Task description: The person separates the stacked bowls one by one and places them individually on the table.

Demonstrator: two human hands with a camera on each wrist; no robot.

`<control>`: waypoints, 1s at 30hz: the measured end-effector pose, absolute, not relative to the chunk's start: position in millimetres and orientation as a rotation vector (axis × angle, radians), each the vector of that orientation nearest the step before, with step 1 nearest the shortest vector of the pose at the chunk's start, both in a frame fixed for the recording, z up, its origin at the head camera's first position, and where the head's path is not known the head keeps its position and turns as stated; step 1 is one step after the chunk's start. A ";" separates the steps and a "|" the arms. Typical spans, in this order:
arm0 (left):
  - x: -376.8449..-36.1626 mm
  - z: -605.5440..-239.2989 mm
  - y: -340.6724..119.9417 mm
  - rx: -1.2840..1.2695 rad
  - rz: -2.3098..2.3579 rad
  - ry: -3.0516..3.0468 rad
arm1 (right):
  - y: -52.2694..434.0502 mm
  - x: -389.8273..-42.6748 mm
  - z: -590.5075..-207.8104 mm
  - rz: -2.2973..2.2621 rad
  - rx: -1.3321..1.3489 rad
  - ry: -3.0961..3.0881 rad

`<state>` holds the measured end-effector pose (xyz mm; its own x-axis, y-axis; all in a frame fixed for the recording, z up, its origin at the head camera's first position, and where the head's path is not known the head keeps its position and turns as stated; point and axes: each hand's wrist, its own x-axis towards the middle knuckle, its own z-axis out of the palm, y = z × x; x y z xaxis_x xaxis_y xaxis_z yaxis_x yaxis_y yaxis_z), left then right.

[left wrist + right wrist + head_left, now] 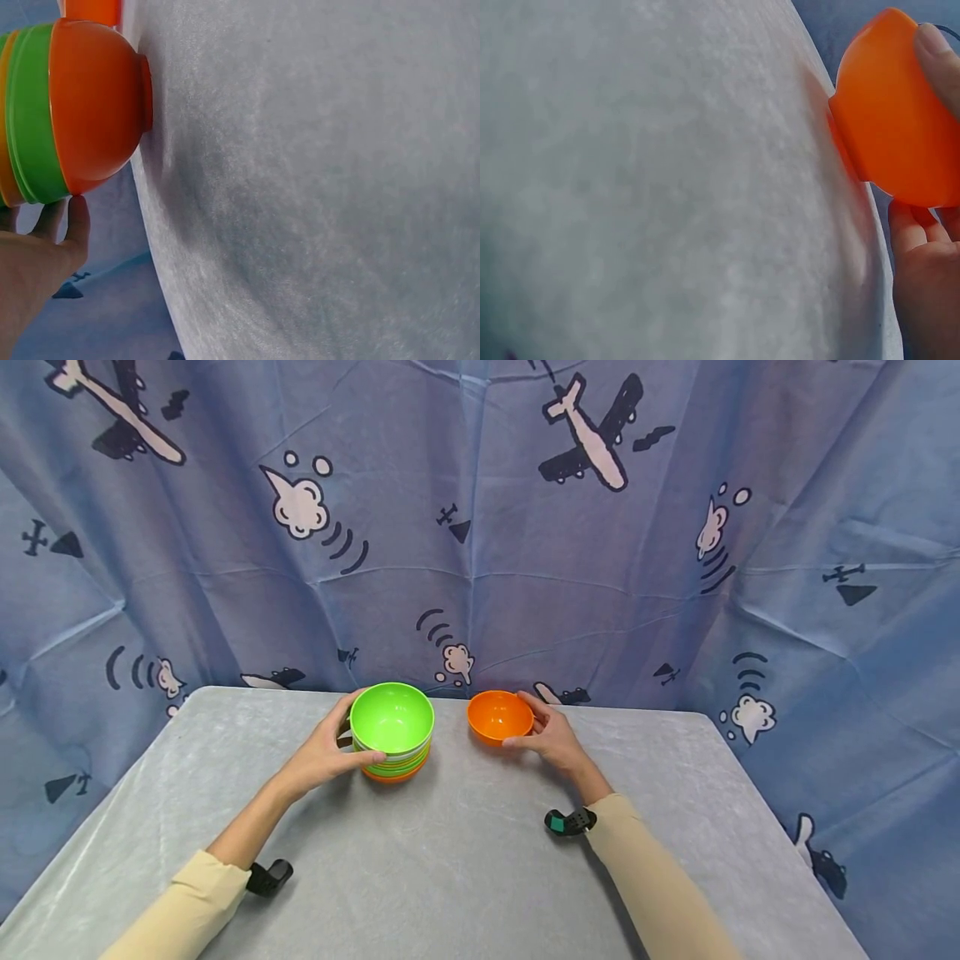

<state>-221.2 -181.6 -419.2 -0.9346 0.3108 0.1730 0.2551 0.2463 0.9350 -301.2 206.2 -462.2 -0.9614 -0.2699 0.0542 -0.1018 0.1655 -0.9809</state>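
Stack of bowls [393, 727]: far side of table [465, 860], left of orange bowl [497, 714]. Left hand [330, 750] clasps the stack between thumb and fingers; right hand [557, 739] pinches the orange bowl's right wall. Likely light, stiff, slightly slippery plastic; grip recommended across opposing walls, below rims.

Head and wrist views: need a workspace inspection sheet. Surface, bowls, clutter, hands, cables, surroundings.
Surface: pale grey tabletop, shadows beneath the bowls.
Job's things: upright bowl stack, green on top, orange at the bottom; separate orange bowl to its right, apart from it; whether that bowl touches the tabletop is unclear.
Clutter: nothing seen.
Hands: left hand grips the stack's side; right hand holds the orange bowl between thumb and fingers; dark device on each wrist.
Cables: nothing seen.
Surroundings: blue curtain printed with planes and clouds.
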 end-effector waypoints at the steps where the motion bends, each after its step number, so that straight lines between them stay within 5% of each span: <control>1: -221.2 -419.1 -181.5 0.550 1.818 2.441 | 206.5 -301.5 -463.0 -1.910 -0.367 2.295; 30: -221.9 -420.7 -183.6 0.563 1.819 2.414 | 212.6 -297.4 -425.1 -2.132 -0.514 2.368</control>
